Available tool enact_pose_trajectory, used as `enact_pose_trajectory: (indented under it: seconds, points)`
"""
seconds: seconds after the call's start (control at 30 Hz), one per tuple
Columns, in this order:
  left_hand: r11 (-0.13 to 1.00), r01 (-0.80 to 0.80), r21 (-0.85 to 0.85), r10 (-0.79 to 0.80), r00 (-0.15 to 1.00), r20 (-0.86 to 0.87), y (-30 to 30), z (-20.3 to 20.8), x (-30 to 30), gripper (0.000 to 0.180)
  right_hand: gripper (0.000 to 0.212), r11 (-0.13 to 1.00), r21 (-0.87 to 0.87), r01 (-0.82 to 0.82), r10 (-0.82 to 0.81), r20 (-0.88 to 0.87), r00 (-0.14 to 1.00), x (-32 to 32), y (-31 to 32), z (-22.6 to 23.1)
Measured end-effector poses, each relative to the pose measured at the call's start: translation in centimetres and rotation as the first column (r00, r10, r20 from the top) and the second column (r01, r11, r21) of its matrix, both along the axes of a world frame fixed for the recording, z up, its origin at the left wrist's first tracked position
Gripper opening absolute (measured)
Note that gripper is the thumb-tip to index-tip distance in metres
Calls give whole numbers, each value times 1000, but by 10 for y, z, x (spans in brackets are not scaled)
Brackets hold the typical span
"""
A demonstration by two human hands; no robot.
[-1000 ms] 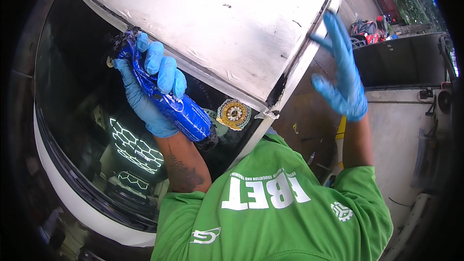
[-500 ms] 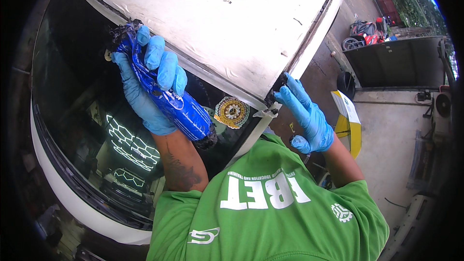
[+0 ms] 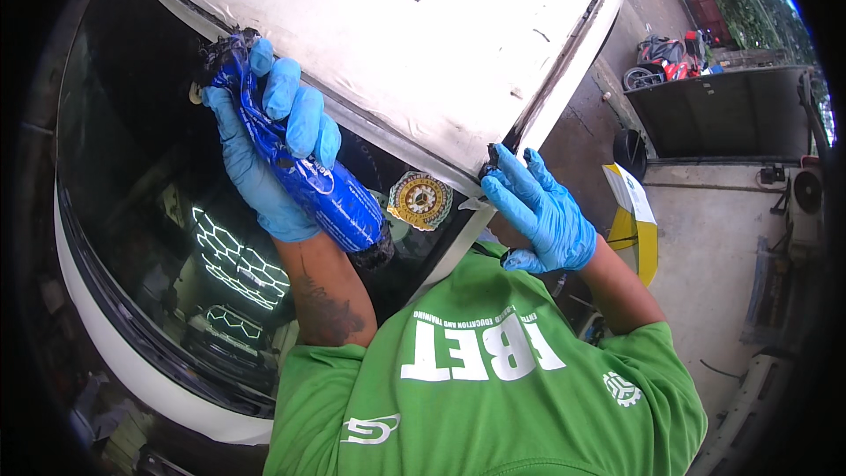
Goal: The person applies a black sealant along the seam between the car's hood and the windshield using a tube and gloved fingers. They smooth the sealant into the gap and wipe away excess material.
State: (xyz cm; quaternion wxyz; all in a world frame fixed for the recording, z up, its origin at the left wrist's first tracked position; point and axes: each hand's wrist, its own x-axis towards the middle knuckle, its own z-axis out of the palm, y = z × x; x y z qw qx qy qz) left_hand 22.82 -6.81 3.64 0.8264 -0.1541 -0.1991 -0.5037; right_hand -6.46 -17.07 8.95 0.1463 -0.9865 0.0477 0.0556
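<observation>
Working along the white roof (image 3: 379, 44) looks best done in short, firm presses. Windshield (image 3: 119, 185) beneath should be kept smear-free. Blue packet (image 3: 333, 201) is held over the windshield, the fingers of the left hand (image 3: 273, 145) wrapped round it; best kept steady there. Right hand (image 3: 548, 225) is placed at the corner gap (image 3: 514, 136), fingers part-spread, thumb apart, nothing gripped. Black paste (image 3: 492, 156) on its fingertips should be pushed in deep, excess wiped.

Right of the pouch (image 3: 339, 203), the windshield (image 3: 132, 176) bears a sticker (image 3: 420, 201).
</observation>
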Motion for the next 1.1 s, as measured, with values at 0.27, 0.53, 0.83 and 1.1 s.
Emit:
enact_pose_trajectory:
  seconds: [0.27,0.53,0.83,1.1]
  points:
    - [1000,-3,13,3,1000,-3,0,1,-1,50,103,799,592,104,-287,223,932,1,10,-5]
    - [1000,-19,25,19,1000,-7,3,2,-1,50,110,700,658,277,-529,218,820,-7,2,16]
    - [999,-34,12,34,999,-15,1,-3,0,55,96,996,-89,-28,28,-6,1000,10,-1,26]
    - [1000,-19,-3,19,1000,-21,2,-5,3,55,104,862,502,71,-187,184,965,7,-3,19]
